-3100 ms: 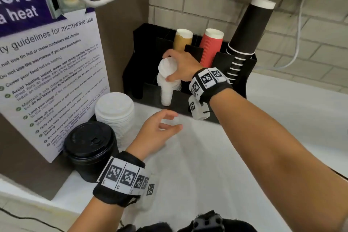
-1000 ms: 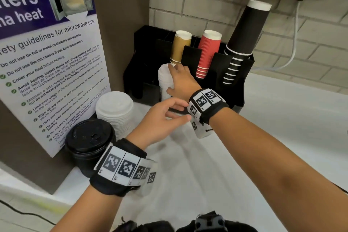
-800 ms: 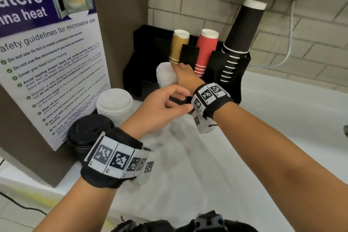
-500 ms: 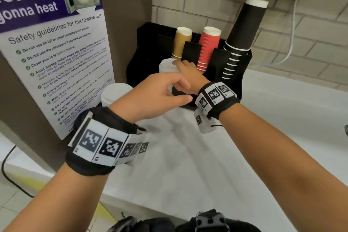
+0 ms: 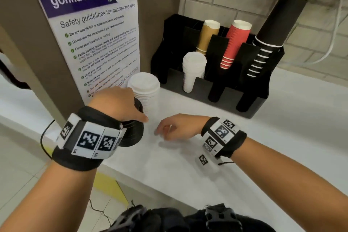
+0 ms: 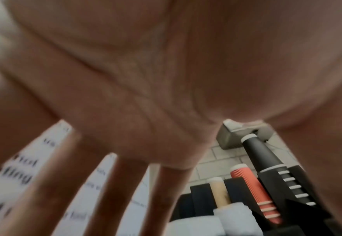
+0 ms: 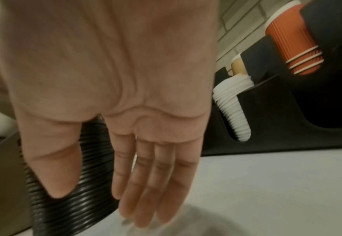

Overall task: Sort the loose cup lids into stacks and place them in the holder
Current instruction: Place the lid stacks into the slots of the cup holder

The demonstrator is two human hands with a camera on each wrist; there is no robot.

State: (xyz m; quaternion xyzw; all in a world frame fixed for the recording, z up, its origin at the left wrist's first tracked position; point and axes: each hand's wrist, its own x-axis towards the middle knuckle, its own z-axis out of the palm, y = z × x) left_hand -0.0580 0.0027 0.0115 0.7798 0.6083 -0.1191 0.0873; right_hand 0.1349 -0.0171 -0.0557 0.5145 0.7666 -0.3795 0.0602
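We note the white counter (image 5: pixel 244 147) filling the lower right of the head view, with a microwave safety poster (image 5: pixel 98 30) on a brown panel at upper left. The black holder (image 5: pixel 250 103) stands at upper centre against the brick wall. Its rear slots carry a tall black cup stack (image 5: pixel 278 22) at right, a red cup stack (image 5: pixel 235 43) and a tan cup stack (image 5: pixel 208 36). Its front left slot holds a white lid stack (image 5: pixel 193 69), tilted back. The two front slots to its right look dark; we cannot tell their contents.

Left of the holder, on the counter, stands a larger white lid stack (image 5: pixel 144 88), just beside a black lid stack (image 5: pixel 131 133) at centre left.

The left hand (image 5: pixel 116 103) hovers over the black lid stack; the left wrist view shows its fingers spread straight, holding nothing. Contact with the stack cannot be confirmed. The right hand (image 5: pixel 177 126) sits at centre frame above bare counter, fingers extended and relaxed, empty.
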